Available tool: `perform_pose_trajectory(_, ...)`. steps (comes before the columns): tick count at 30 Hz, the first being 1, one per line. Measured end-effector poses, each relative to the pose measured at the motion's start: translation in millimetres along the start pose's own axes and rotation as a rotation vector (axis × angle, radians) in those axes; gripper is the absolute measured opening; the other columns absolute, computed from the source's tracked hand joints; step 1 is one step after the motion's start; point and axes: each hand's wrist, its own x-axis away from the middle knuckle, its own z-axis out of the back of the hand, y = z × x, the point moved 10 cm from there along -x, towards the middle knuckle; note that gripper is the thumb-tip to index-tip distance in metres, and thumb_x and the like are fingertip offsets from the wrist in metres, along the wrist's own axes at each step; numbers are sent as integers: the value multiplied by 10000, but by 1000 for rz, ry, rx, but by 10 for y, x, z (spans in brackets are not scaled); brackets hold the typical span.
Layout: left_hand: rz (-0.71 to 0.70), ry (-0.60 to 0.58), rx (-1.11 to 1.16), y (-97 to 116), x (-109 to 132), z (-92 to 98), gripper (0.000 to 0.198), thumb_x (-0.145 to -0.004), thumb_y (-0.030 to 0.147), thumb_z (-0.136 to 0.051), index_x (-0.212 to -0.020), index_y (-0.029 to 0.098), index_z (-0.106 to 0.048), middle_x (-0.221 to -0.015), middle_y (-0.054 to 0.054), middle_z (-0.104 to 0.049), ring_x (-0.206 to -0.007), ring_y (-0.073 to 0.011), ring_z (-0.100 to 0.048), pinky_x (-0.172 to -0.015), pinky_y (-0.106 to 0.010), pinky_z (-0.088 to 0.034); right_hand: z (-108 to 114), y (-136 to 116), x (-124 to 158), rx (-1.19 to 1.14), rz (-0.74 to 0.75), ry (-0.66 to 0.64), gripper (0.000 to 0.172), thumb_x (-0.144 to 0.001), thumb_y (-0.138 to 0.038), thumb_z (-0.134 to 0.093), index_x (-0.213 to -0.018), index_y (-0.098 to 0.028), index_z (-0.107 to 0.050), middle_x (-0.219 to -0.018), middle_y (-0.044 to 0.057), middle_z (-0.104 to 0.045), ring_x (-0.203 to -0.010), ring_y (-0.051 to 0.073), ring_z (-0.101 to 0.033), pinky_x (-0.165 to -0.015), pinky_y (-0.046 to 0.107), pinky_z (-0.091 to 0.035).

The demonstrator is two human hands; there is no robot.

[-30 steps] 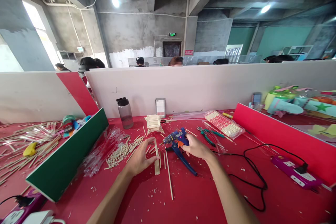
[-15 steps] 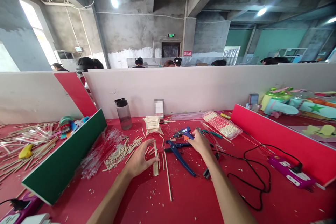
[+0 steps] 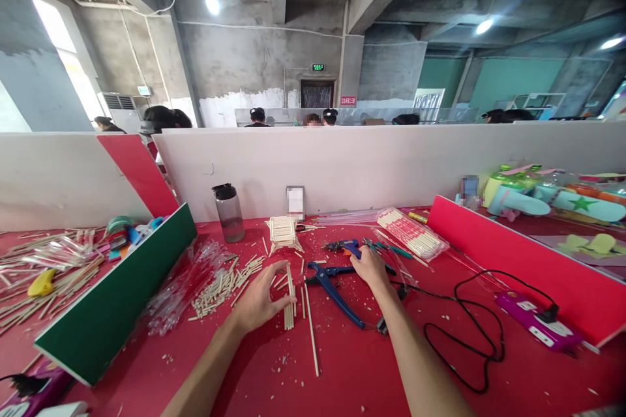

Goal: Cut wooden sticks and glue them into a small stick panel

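Head view, clock centre: a row of short pale wooden sticks (image 3: 289,318) on the red table (image 3: 274,384); 12 o'clock points away from the person.
Left hand (image 3: 261,300): beside the row at 9 o'clock, thumb and fingers curved apart in a C, their tips at the far part of the sticks; whether they pinch one, I cannot tell.
Right hand (image 3: 370,267): at 2 o'clock, fingers bent around the handle of a blue plastic glue gun with an orange trigger (image 3: 342,245), gripping it; the nozzle points towards 9 o'clock.
Cutter: a blue metal cutter with two long handles (image 3: 336,296) lies between 2 and 3 o'clock, its handles spread apart, near the right hand.
Long stick: a single long pale wooden stick (image 3: 312,335) lies towards 5 o'clock.
Model: a small stool-shaped model of pale sticks (image 3: 283,233) stands at 12 o'clock, beyond the left hand.
Stick pile: a loose heap of short cut sticks (image 3: 222,293) lies at 9 to 10 o'clock, with crumpled clear plastic wrapping (image 3: 176,290) beyond it at 9.
Bottle: a clear grey bottle with a black lid (image 3: 229,215) stands upright at 11 o'clock.
Pack: a red-and-white pack of long sticks (image 3: 413,233) lies at 2 o'clock, beyond green-handled pliers (image 3: 398,250).
Power strip: a purple strip with a black plug (image 3: 533,322) sits at 3 o'clock; a looped black cable (image 3: 489,326) lies nearer.
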Motion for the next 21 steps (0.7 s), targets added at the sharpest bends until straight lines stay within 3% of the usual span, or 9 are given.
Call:
perform_pose_trajectory(5, -5, -5, 1, 33, -6, -8, 707, -845, 474, -712, -1428, 243, -386, -1400, -128, -556, -1271, -308, -560, -1064, -486, -467, 207, -72, 19, -17, 14, 123, 292, -858, -219, -584, -1120, -95, -626, -1170, 232, -651, -1143, 334, -589, -942, 411, -421)
perform_pose_trajectory(8, -15, 12, 7, 55, 1, 16, 705, -851, 465, -708, -1437, 252, -379, -1409, -124, -548, -1276, -306, -555, -1070, -481, -461, 361, -314, 94, -326, 134, 139, 235, -869, -243, -548, -1067, -145, -628, -1023, 147, -701, -1011, 279, -651, -896, 403, -473)
perform_pose_trajectory(9, -18, 19, 9, 65, 5, 26, 705, -854, 461, -705, -1441, 254, -374, -1414, -125, -543, -1281, -307, -549, -1075, -481, -456, 330, -437, 138, -501, 181, 53, 219, -879, -277, -538, -1036, -155, -629, -942, 115, -714, -913, 252, -678, -835, 379, -505)
perform_pose_trajectory(12, -27, 34, 17, 103, 18, 48, 707, -864, 454, -699, -1450, 254, -356, -1429, -130, -525, -1296, -307, -531, -1084, -477, -446, 20, -920, 437, -959, 246, -423, 298, -848, -416, -616, -986, -153, -645, -869, 90, -728, -774, 227, -706, -692, 348, -547)
perform_pose_trajectory(15, -41, 40, 24, 148, 24, 49, 704, -870, 444, -695, -1453, 259, -347, -1439, -135, -509, -1313, -312, -511, -1093, -487, -435, -179, -1286, 784, -1230, 215, -699, 423, -764, -498, -741, -1006, -158, -672, -889, 78, -744, -825, 222, -721, -799, 383, -558)
perform_pose_trajectory(18, -52, 32, 38, 182, 24, 26, 703, -866, 434, -700, -1448, 261, -345, -1431, -136, -509, -1322, -312, -503, -1106, -496, -423, -340, -1489, 1002, -1357, 158, -851, 481, -668, -501, -833, -986, -167, -696, -857, 53, -749, -835, 229, -727, -866, 421, -547)
perform_pose_trajectory(21, -54, 32, 53, 204, 21, 20, 699, -861, 428, -707, -1439, 259, -354, -1425, -132, -515, -1326, -304, -500, -1115, -491, -417, -436, -1542, 1067, -1394, 97, -893, 483, -615, -483, -871, -944, -169, -707, -832, 38, -746, -798, 228, -725, -846, 425, -549)
